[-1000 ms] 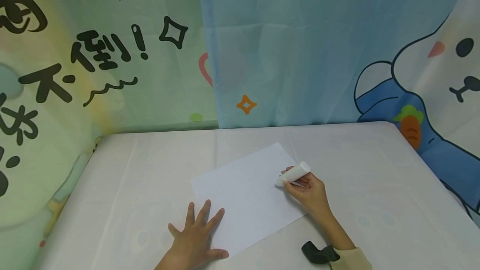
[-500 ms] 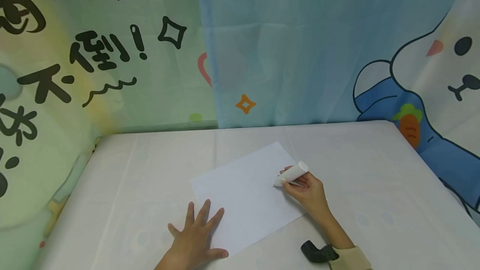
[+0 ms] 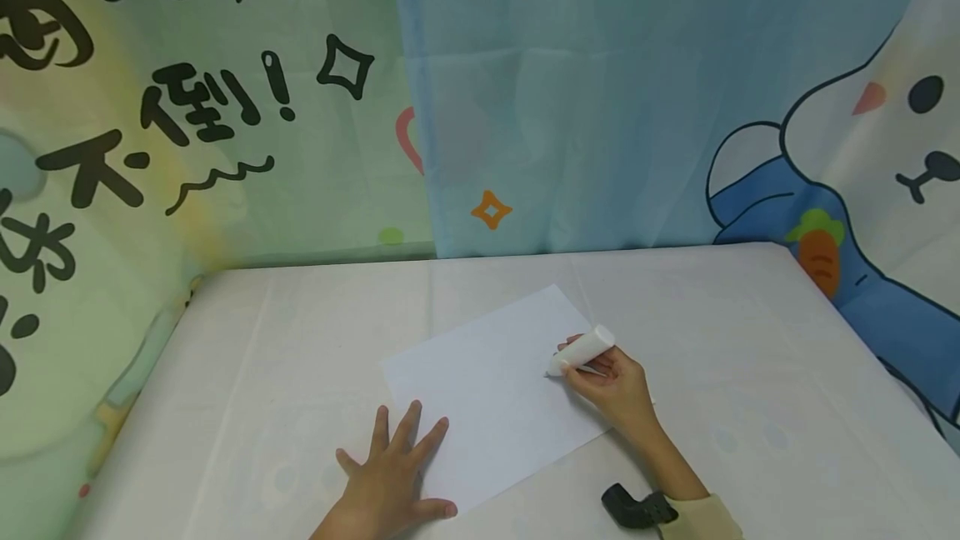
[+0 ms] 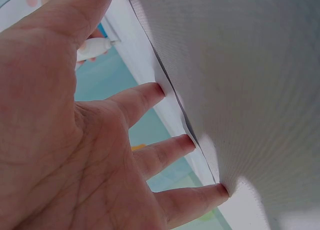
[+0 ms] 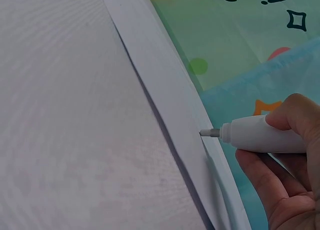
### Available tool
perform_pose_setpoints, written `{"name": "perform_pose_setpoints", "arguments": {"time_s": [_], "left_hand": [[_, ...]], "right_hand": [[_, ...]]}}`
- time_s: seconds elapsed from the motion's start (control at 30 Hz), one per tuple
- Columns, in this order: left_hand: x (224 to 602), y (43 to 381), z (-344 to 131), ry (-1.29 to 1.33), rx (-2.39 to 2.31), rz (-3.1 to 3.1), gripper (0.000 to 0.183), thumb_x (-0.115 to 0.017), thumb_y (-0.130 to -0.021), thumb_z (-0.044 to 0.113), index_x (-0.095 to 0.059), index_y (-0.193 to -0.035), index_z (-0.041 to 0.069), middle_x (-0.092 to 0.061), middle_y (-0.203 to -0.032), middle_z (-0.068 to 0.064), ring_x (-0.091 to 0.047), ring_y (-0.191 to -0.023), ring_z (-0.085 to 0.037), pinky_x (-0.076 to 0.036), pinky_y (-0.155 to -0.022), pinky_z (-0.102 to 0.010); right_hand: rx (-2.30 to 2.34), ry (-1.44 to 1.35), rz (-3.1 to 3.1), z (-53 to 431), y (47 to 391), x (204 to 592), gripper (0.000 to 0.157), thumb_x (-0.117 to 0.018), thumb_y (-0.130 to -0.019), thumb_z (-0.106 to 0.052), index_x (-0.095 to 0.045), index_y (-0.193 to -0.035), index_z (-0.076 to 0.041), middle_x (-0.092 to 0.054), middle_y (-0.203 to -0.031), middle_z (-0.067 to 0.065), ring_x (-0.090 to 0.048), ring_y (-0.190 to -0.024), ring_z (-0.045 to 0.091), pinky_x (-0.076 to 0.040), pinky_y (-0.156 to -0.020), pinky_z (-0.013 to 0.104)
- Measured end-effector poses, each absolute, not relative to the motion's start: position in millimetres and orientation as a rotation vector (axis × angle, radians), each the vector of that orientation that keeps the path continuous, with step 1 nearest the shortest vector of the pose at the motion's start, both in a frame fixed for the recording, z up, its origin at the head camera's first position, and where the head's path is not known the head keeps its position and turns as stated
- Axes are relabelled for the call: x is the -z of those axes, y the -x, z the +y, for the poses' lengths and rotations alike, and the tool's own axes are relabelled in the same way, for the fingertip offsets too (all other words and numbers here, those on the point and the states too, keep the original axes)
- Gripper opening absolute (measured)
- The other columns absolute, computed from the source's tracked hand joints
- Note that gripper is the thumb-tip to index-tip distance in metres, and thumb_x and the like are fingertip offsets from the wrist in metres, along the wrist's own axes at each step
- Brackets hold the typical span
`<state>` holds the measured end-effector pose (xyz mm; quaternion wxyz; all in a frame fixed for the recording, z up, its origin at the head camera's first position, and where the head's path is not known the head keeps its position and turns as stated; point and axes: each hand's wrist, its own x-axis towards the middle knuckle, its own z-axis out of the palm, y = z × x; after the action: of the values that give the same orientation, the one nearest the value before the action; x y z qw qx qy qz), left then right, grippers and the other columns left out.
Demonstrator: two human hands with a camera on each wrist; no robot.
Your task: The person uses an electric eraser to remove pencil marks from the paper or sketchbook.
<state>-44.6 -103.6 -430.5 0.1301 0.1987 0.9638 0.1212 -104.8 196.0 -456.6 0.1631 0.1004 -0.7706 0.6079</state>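
Note:
A white sheet of paper (image 3: 487,398) lies at a slant on the white-covered table. My right hand (image 3: 618,386) pinches a thick white pen-shaped tool (image 3: 588,348) between thumb and fingers over the right part of the sheet. In the right wrist view, the narrow grey tip of the tool (image 5: 265,134) meets the paper's surface. My left hand (image 3: 390,473) is spread at the sheet's lower left corner, its thumb and some fingertips over the paper. The left wrist view shows the palm and straight fingers (image 4: 165,157), with the fingertips pressing at the paper's edge.
A printed cloth backdrop (image 3: 562,107) with lettering and a cartoon rabbit stands along the table's far and left sides. The white table cover (image 3: 750,373) extends around the paper. A black strap piece (image 3: 637,508) sits at the right wrist, beside a beige sleeve (image 3: 701,519).
The tool's tip has shifted slightly left and toward me along the paper, with the right hand following. The left hand and the sheet stay in place.

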Motion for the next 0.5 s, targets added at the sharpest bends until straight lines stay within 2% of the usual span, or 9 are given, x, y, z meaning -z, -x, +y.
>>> {"name": "perform_pose_setpoints", "arguments": {"time_s": [0.07, 0.17, 0.4, 0.5], "left_hand": [[430.3, 44.5, -103.6, -0.577, -0.351, 2.801, 0.091, -0.064, -0.067, 0.067, -0.033, -0.143, 0.027, -0.025, -0.151, -0.014, -0.019, -0.133, -0.055, -0.025, -0.072, -0.084], [430.2, 44.5, -103.6, -0.576, -0.351, 2.801, 0.091, -0.064, -0.067, 0.067, -0.033, -0.143, 0.027, -0.025, -0.151, -0.014, -0.019, -0.133, -0.055, -0.025, -0.072, -0.084], [430.3, 44.6, -103.7, -0.569, -0.359, 2.798, 0.091, -0.064, -0.067, 0.067, -0.033, -0.143, 0.028, -0.025, -0.152, -0.013, -0.018, -0.134, -0.054, -0.024, -0.073, -0.085], [430.6, 44.6, -103.9, -0.574, -0.366, 2.8, 0.091, -0.065, -0.067, 0.066, -0.033, -0.143, 0.028, -0.025, -0.152, -0.013, -0.018, -0.134, -0.054, -0.024, -0.073, -0.085]], "right_hand": [[-1.738, -0.297, -2.191, 196.1, 104.9, 456.9, 0.039, -0.068, -0.072, 0.016, -0.055, -0.109, 0.015, -0.066, -0.102, 0.0, -0.063, -0.091, -0.005, -0.053, -0.073, 0.015], [-1.74, -0.311, -2.188, 196.0, 104.8, 456.8, 0.039, -0.068, -0.072, 0.016, -0.055, -0.109, 0.015, -0.065, -0.102, -0.004, -0.063, -0.091, -0.005, -0.053, -0.073, 0.015], [-1.727, -0.29, -2.198, 195.9, 104.6, 456.1, 0.039, -0.069, -0.072, 0.016, -0.055, -0.109, 0.015, -0.066, -0.102, 0.004, -0.063, -0.09, -0.005, -0.053, -0.073, 0.015], [-1.73, -0.28, -2.193, 195.8, 104.6, 455.9, 0.039, -0.069, -0.072, 0.016, -0.056, -0.108, 0.015, -0.066, -0.101, 0.004, -0.063, -0.09, -0.005, -0.053, -0.072, 0.015]]}}
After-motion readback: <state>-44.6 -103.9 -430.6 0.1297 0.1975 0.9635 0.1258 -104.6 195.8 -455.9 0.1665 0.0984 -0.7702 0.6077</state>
